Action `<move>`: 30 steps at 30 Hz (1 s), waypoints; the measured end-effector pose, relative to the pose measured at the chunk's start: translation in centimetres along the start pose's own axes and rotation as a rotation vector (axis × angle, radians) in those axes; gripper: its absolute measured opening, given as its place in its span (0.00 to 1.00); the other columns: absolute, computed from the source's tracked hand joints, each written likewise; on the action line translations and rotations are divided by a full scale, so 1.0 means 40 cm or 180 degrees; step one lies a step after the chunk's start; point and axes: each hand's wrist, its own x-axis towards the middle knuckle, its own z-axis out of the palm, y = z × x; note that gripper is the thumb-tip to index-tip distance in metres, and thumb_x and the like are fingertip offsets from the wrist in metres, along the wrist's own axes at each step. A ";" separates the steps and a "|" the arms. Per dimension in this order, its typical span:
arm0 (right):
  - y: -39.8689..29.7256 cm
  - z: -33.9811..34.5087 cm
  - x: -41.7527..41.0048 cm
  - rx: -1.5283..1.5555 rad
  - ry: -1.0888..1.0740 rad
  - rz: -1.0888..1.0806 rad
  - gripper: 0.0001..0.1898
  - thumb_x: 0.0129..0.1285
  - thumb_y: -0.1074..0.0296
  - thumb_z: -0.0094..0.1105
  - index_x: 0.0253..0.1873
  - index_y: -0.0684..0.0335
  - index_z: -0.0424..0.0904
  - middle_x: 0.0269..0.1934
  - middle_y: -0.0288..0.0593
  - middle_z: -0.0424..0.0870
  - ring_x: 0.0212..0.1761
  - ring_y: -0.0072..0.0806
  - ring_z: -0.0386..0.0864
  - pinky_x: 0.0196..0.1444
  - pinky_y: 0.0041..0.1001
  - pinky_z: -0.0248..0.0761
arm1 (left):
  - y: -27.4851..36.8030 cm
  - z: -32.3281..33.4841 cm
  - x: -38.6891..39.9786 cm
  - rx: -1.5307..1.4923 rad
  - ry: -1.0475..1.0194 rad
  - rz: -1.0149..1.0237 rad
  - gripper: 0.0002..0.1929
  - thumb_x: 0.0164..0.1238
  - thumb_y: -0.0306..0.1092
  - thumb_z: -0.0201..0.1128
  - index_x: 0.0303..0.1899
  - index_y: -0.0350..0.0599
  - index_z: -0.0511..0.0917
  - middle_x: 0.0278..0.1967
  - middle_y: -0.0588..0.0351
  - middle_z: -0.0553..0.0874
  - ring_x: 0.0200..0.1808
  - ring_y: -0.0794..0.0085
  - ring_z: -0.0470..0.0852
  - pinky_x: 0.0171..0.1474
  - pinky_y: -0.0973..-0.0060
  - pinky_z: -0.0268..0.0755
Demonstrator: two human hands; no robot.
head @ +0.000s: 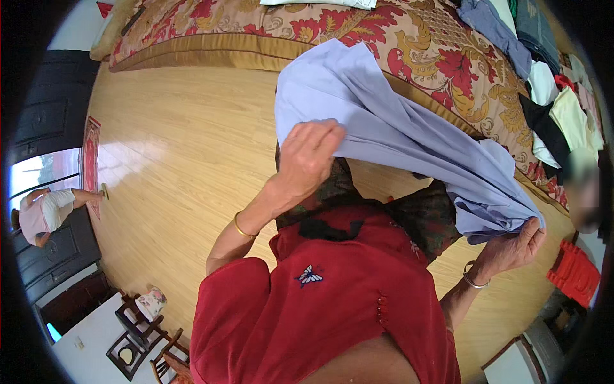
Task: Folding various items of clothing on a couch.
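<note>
A light blue-lavender cloth garment [364, 110] stretches in front of me, its far end lying over the near edge of the patterned bedspread [431, 57]. My right hand [520, 247] pinches its bunched end at the right. With fingers bent, my left hand [312, 151] is at the garment's left part; whether it grips the cloth or only touches it is not clear. The middle of the garment hangs in long folds above my knees.
Clothes [551, 110] lie heaped on the bed's right side. A red plastic item [573, 273] stands at the right. Another person [48, 211] is by the doorway at far left. Wooden chairs [139, 321] and a floral bin [151, 303] stand at lower left on the wooden floor [182, 144].
</note>
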 end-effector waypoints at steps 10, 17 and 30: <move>0.024 -0.029 -0.029 -0.0230 -0.0012 0.0208 0.10 0.70 0.67 0.54 0.44 0.70 0.75 0.35 0.38 0.77 0.36 0.21 0.72 0.43 0.21 0.67 | -0.087 -0.147 0.060 0.0492 0.0338 -0.0291 0.16 0.51 0.18 0.60 0.44 0.39 0.78 0.39 0.49 0.82 0.36 0.58 0.81 0.39 0.67 0.74; 0.040 -0.026 -0.051 -0.0162 0.0212 0.0464 0.09 0.70 0.69 0.52 0.43 0.70 0.74 0.34 0.34 0.73 0.36 0.18 0.67 0.42 0.18 0.62 | -0.133 -0.193 0.105 0.0001 0.0068 -0.0953 0.09 0.57 0.20 0.61 0.41 0.37 0.80 0.32 0.49 0.83 0.30 0.63 0.81 0.33 0.74 0.72; 0.058 -0.033 -0.070 -0.0294 0.0112 0.0411 0.09 0.70 0.71 0.51 0.43 0.72 0.75 0.36 0.36 0.75 0.38 0.19 0.69 0.45 0.22 0.63 | -0.153 -0.158 0.091 -0.2481 -0.0033 -0.2639 0.12 0.61 0.21 0.57 0.46 0.36 0.80 0.32 0.63 0.82 0.34 0.82 0.77 0.38 0.83 0.68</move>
